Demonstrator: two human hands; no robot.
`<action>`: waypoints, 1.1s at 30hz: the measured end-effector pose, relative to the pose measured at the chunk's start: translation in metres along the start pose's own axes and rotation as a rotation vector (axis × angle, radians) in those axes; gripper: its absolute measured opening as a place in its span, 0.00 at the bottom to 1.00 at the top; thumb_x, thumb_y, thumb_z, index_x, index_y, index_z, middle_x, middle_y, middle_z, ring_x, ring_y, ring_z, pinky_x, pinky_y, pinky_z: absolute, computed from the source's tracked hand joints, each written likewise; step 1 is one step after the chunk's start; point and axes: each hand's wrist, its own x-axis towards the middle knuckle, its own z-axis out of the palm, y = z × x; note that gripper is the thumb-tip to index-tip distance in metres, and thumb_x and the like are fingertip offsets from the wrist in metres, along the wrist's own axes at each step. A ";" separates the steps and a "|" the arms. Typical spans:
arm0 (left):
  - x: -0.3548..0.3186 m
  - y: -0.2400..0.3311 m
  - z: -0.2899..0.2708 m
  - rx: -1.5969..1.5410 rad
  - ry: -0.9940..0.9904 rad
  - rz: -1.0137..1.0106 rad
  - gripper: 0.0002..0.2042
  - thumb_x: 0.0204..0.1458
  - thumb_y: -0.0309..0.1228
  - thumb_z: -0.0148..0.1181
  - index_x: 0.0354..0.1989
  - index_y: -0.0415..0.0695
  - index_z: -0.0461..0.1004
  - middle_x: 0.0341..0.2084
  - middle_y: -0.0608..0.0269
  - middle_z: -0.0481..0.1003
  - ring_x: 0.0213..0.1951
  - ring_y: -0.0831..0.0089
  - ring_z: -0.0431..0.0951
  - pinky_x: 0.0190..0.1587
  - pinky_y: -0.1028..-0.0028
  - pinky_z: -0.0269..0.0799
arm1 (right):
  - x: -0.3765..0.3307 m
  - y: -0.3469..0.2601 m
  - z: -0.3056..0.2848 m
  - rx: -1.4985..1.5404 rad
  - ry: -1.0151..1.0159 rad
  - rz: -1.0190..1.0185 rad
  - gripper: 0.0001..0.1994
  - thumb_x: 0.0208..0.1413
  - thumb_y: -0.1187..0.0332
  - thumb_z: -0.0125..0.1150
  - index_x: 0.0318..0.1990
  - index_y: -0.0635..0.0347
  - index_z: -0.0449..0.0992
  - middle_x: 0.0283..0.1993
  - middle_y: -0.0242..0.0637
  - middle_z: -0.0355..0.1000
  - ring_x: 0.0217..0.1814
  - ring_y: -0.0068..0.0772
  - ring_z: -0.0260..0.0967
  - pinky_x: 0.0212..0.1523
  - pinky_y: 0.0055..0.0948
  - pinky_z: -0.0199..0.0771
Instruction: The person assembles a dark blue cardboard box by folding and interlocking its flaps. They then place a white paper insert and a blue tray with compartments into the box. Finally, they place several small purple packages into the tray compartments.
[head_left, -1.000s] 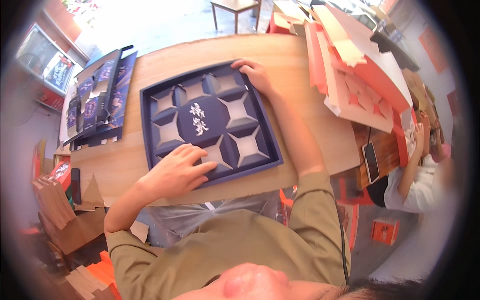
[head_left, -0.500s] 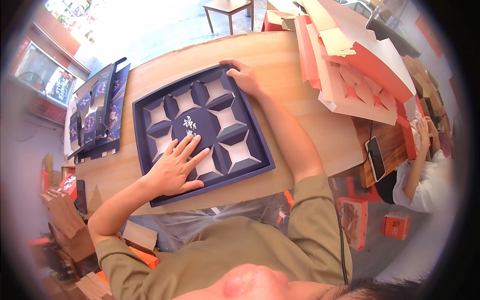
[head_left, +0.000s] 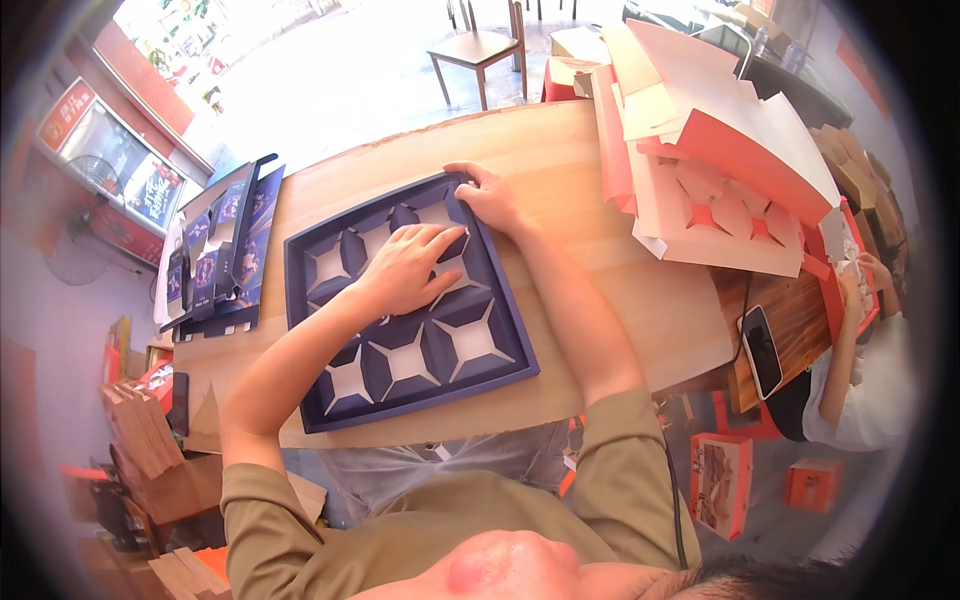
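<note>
A dark blue square box tray (head_left: pixel 505 345) with star-shaped compartments lies flat on the pale wooden table (head_left: pixel 600 270). My left hand (head_left: pixel 405 268) lies flat, fingers spread, on the tray's centre, covering its round middle panel. My right hand (head_left: pixel 492 198) rests on the tray's far right corner, fingers curled over the rim. Neither hand lifts anything.
A stack of dark blue flat box parts (head_left: pixel 215 250) lies at the table's left end. Orange and cream folded cartons (head_left: pixel 720 170) pile up on the right. A phone (head_left: pixel 762 350) lies on the darker table beside another person's arm (head_left: pixel 850 340). A chair (head_left: pixel 480 50) stands beyond.
My left hand has slid from the tray's near edge up onto its centre, covering the round panel. My right hand has stayed on the far right corner.
</note>
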 end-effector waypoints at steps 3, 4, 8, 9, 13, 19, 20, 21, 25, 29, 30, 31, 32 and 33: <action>-0.003 0.000 0.007 -0.002 -0.011 -0.030 0.31 0.63 0.39 0.65 0.74 0.42 0.67 0.56 0.44 0.77 0.60 0.42 0.74 0.68 0.51 0.67 | -0.002 -0.008 0.002 -0.007 -0.008 0.019 0.27 0.57 0.72 0.58 0.67 0.58 0.79 0.35 0.28 0.76 0.34 0.17 0.69 0.38 0.24 0.74; -0.004 -0.001 0.008 0.013 0.038 0.005 0.31 0.62 0.38 0.66 0.73 0.43 0.68 0.52 0.45 0.77 0.56 0.43 0.76 0.65 0.51 0.69 | -0.004 -0.011 0.002 0.005 -0.010 0.031 0.27 0.57 0.71 0.58 0.67 0.59 0.78 0.35 0.30 0.76 0.33 0.19 0.70 0.36 0.25 0.74; -0.001 0.001 0.006 0.042 -0.019 -0.033 0.28 0.63 0.35 0.64 0.72 0.44 0.70 0.49 0.45 0.77 0.55 0.45 0.77 0.63 0.51 0.70 | -0.002 -0.012 0.000 0.035 -0.021 0.043 0.27 0.57 0.72 0.59 0.67 0.60 0.78 0.34 0.33 0.78 0.31 0.21 0.72 0.33 0.27 0.75; 0.000 0.001 0.007 0.055 -0.016 -0.025 0.27 0.63 0.34 0.63 0.71 0.44 0.70 0.48 0.46 0.77 0.54 0.45 0.77 0.62 0.51 0.71 | -0.001 -0.012 -0.002 0.047 -0.038 0.052 0.27 0.56 0.72 0.59 0.67 0.60 0.78 0.34 0.32 0.78 0.31 0.20 0.72 0.32 0.27 0.74; 0.000 -0.003 0.017 0.107 0.049 -0.027 0.22 0.62 0.26 0.59 0.66 0.45 0.76 0.40 0.52 0.79 0.47 0.48 0.80 0.56 0.54 0.75 | 0.000 -0.013 0.000 0.064 -0.059 0.067 0.27 0.55 0.74 0.60 0.65 0.61 0.79 0.33 0.31 0.78 0.29 0.19 0.70 0.29 0.26 0.73; 0.007 -0.004 0.020 0.211 0.238 0.110 0.19 0.59 0.23 0.60 0.60 0.44 0.81 0.32 0.53 0.79 0.44 0.51 0.81 0.50 0.54 0.79 | 0.002 -0.007 0.000 0.080 -0.044 0.058 0.26 0.54 0.75 0.60 0.63 0.61 0.81 0.34 0.30 0.78 0.29 0.18 0.71 0.29 0.25 0.73; 0.007 -0.002 0.019 0.203 0.194 0.062 0.20 0.59 0.23 0.60 0.60 0.44 0.81 0.32 0.54 0.79 0.43 0.52 0.82 0.48 0.55 0.79 | 0.002 -0.007 0.000 0.071 -0.042 0.056 0.26 0.54 0.75 0.60 0.63 0.60 0.81 0.34 0.30 0.78 0.29 0.18 0.71 0.30 0.25 0.73; 0.007 0.001 0.017 0.195 0.150 0.015 0.20 0.58 0.23 0.60 0.59 0.44 0.82 0.31 0.54 0.79 0.43 0.53 0.82 0.47 0.55 0.80 | 0.002 -0.008 -0.001 0.067 -0.047 0.060 0.26 0.54 0.75 0.60 0.63 0.60 0.81 0.34 0.30 0.79 0.30 0.18 0.71 0.30 0.25 0.74; 0.006 0.005 0.014 0.223 0.089 -0.030 0.20 0.57 0.22 0.61 0.59 0.45 0.82 0.30 0.56 0.79 0.41 0.55 0.83 0.45 0.56 0.81 | 0.000 -0.014 -0.002 0.076 -0.077 0.087 0.27 0.53 0.78 0.57 0.63 0.61 0.81 0.35 0.29 0.79 0.30 0.16 0.71 0.30 0.24 0.72; 0.005 0.004 0.018 0.228 0.098 -0.030 0.20 0.58 0.23 0.60 0.59 0.45 0.82 0.31 0.55 0.80 0.41 0.55 0.83 0.45 0.56 0.81 | 0.004 -0.011 -0.003 0.056 -0.091 0.067 0.27 0.53 0.80 0.56 0.63 0.61 0.81 0.35 0.28 0.79 0.30 0.16 0.71 0.30 0.23 0.72; 0.004 0.002 0.020 0.215 0.113 -0.038 0.20 0.58 0.23 0.60 0.60 0.45 0.81 0.32 0.55 0.80 0.42 0.55 0.83 0.45 0.56 0.81 | 0.004 -0.011 -0.002 0.063 -0.104 0.082 0.27 0.53 0.80 0.56 0.63 0.61 0.81 0.35 0.29 0.79 0.30 0.16 0.71 0.30 0.23 0.73; 0.002 0.001 0.022 0.202 0.128 -0.047 0.20 0.59 0.23 0.60 0.60 0.45 0.81 0.33 0.55 0.80 0.42 0.55 0.83 0.45 0.56 0.81 | 0.004 -0.010 -0.002 0.069 -0.118 0.097 0.27 0.54 0.80 0.56 0.63 0.61 0.81 0.35 0.29 0.79 0.31 0.16 0.71 0.31 0.23 0.73; 0.001 0.000 0.022 0.190 0.127 -0.053 0.19 0.59 0.23 0.60 0.60 0.44 0.80 0.34 0.54 0.80 0.43 0.54 0.83 0.46 0.56 0.81 | 0.005 -0.008 -0.003 0.075 -0.128 0.112 0.26 0.54 0.80 0.56 0.62 0.61 0.81 0.35 0.29 0.79 0.31 0.16 0.71 0.31 0.23 0.73; 0.001 0.000 0.022 0.178 0.125 -0.060 0.19 0.60 0.23 0.60 0.60 0.44 0.80 0.35 0.54 0.80 0.45 0.53 0.82 0.47 0.56 0.81 | 0.006 -0.007 -0.004 0.075 -0.127 0.104 0.27 0.54 0.80 0.56 0.63 0.61 0.81 0.36 0.29 0.79 0.31 0.16 0.72 0.31 0.23 0.74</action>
